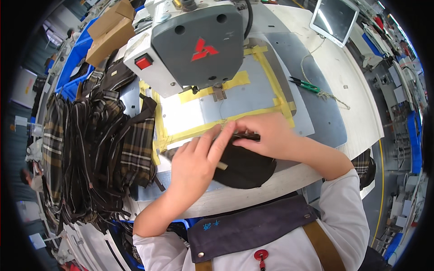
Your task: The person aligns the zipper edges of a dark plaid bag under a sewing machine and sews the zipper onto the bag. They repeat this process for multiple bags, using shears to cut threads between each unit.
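Note:
A black fabric piece [248, 169] with a rounded lower edge lies at the near edge of the sewing machine's work plate, partly under my hands. A small beige tab [221, 165] shows on it beside my left hand [192, 160]. That hand's fingers press together on the fabric, their tips reaching toward my right hand; its thumb is hard to make out. My right hand [269, 135] pinches a dark folded edge [247, 136] of the piece between thumb and fingers. Just beyond both hands is a frame of yellow tape [208, 128] on the plate.
A grey sewing machine head [196, 45] overhangs the plate. Dark and plaid fabric pieces with zippers [95, 153] pile up at left. Green-handled snippers [307, 86] with a cord lie at right, below a tablet-like screen [335, 20]. A cardboard box [108, 34] stands at far left.

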